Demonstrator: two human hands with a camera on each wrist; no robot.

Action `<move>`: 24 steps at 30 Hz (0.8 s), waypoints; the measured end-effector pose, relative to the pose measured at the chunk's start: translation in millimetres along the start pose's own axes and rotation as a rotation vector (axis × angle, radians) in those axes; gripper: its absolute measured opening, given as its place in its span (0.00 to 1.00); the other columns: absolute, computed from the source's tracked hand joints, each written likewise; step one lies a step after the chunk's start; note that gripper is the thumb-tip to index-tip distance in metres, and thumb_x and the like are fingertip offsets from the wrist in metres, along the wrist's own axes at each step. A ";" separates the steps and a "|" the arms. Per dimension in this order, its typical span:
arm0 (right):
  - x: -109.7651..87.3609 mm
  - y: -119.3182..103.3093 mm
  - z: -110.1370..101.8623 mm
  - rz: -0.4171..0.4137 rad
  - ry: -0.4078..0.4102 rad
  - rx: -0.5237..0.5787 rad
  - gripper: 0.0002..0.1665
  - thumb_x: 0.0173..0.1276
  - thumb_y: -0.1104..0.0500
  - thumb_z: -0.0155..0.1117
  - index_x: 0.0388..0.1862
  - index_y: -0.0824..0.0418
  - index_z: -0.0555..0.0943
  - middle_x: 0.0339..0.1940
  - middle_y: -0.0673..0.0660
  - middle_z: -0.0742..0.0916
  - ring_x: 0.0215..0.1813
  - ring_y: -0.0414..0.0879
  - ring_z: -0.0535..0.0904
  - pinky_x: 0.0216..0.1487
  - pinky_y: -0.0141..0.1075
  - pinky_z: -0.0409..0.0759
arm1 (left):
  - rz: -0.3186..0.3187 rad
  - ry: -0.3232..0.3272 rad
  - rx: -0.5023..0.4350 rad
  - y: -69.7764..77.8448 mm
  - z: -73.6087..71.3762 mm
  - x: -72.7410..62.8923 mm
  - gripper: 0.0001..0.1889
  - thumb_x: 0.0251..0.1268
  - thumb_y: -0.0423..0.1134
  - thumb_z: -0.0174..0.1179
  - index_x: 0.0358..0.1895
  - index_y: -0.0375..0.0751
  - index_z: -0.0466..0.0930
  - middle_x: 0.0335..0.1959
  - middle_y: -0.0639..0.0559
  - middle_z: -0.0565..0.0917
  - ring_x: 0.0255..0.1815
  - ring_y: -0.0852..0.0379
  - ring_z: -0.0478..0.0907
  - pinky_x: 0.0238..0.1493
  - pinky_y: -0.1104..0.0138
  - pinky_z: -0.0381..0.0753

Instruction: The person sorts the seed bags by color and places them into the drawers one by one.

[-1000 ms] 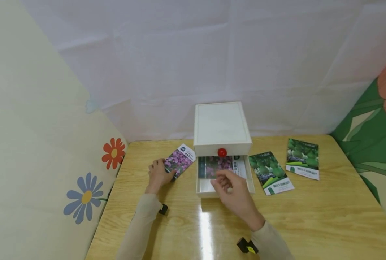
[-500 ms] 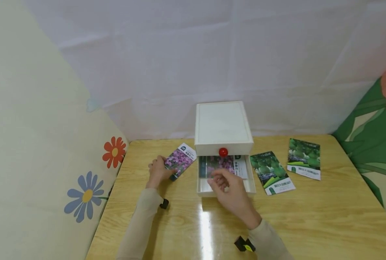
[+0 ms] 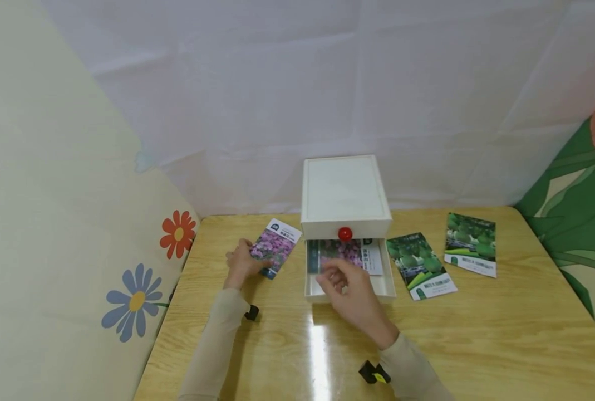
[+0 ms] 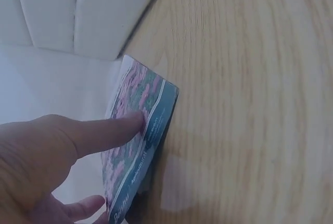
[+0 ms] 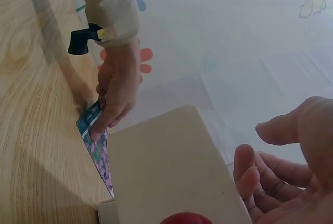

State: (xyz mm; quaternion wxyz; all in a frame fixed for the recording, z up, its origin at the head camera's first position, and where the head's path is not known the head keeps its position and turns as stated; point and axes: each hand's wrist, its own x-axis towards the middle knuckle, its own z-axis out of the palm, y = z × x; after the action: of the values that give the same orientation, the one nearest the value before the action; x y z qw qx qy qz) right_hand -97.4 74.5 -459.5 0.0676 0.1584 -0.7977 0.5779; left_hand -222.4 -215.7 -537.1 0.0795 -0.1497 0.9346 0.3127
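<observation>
At the left of the table, my left hand [image 3: 242, 264] pinches a seed packet [image 3: 277, 242] with pink flowers printed on it. In the left wrist view, the thumb [image 4: 122, 130] presses on its face and other fingers sit at its edge, the packet tilted. Over the pulled-out white drawer [image 3: 388, 281] hovers my right hand [image 3: 354, 292], fingers loosely curled around nothing. Another pink-flower packet [image 3: 372, 259] lies inside that drawer, partly covered by the hand. The white box [image 3: 344, 189] above it has a red knob [image 3: 345, 234] on its front.
Two green seed packets lie flat right of the box, one nearer [image 3: 419, 264] and one farther right [image 3: 471, 242]. A white cloth [image 3: 257, 111] hangs behind the wooden table [image 3: 502, 334]. A flower-printed wall [image 3: 127, 301] borders the left side.
The pink-flower packet in my left hand has turned slightly, its white end shifting left and toward the back. My right hand has drifted slightly left over the drawer.
</observation>
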 end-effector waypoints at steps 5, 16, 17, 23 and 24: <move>3.5 -0.3 2.1 -0.006 -0.025 0.009 0.12 0.69 0.57 0.69 0.49 0.58 0.82 0.36 0.51 0.86 0.34 0.41 0.82 0.35 0.32 0.85 | -0.028 0.043 -0.061 -8.8 -2.0 -1.0 0.35 0.56 0.48 0.72 0.63 0.41 0.65 0.58 0.34 0.77 0.59 0.35 0.69 0.62 0.46 0.68; 15.5 -3.7 9.8 0.013 -0.033 0.024 0.13 0.67 0.60 0.69 0.48 0.64 0.82 0.37 0.53 0.87 0.37 0.43 0.83 0.39 0.33 0.86 | 0.002 -0.022 -0.575 -22.8 -17.6 -17.4 0.20 0.74 0.32 0.55 0.65 0.36 0.70 0.58 0.34 0.78 0.48 0.51 0.78 0.38 0.69 0.82; 15.7 -4.0 10.9 0.019 -0.037 0.034 0.12 0.67 0.61 0.69 0.48 0.63 0.82 0.37 0.53 0.87 0.37 0.43 0.84 0.40 0.33 0.87 | 0.005 -0.019 -0.596 -24.8 -18.5 -20.2 0.19 0.74 0.31 0.55 0.65 0.36 0.71 0.58 0.34 0.78 0.48 0.52 0.79 0.37 0.70 0.82; 15.9 -3.1 17.2 0.033 -0.063 0.073 0.11 0.68 0.60 0.68 0.49 0.58 0.82 0.39 0.54 0.87 0.41 0.44 0.84 0.44 0.34 0.87 | 0.044 -0.018 -0.704 -32.3 -26.9 -42.4 0.18 0.74 0.29 0.53 0.64 0.35 0.71 0.60 0.33 0.77 0.44 0.58 0.79 0.38 0.66 0.84; 16.2 -2.9 18.0 0.030 -0.064 0.077 0.12 0.68 0.60 0.68 0.49 0.58 0.81 0.39 0.54 0.87 0.41 0.44 0.85 0.45 0.33 0.87 | 0.053 -0.025 -0.719 -32.7 -29.1 -46.7 0.18 0.74 0.29 0.53 0.65 0.34 0.71 0.60 0.33 0.77 0.43 0.58 0.80 0.38 0.65 0.85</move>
State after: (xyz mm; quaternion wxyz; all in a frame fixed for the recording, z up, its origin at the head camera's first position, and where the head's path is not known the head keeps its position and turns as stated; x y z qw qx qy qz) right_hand -110.3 53.9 -458.0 0.0271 0.1675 -0.7789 0.6037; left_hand -169.2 -247.6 -521.0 0.0249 -0.1398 0.7673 0.6253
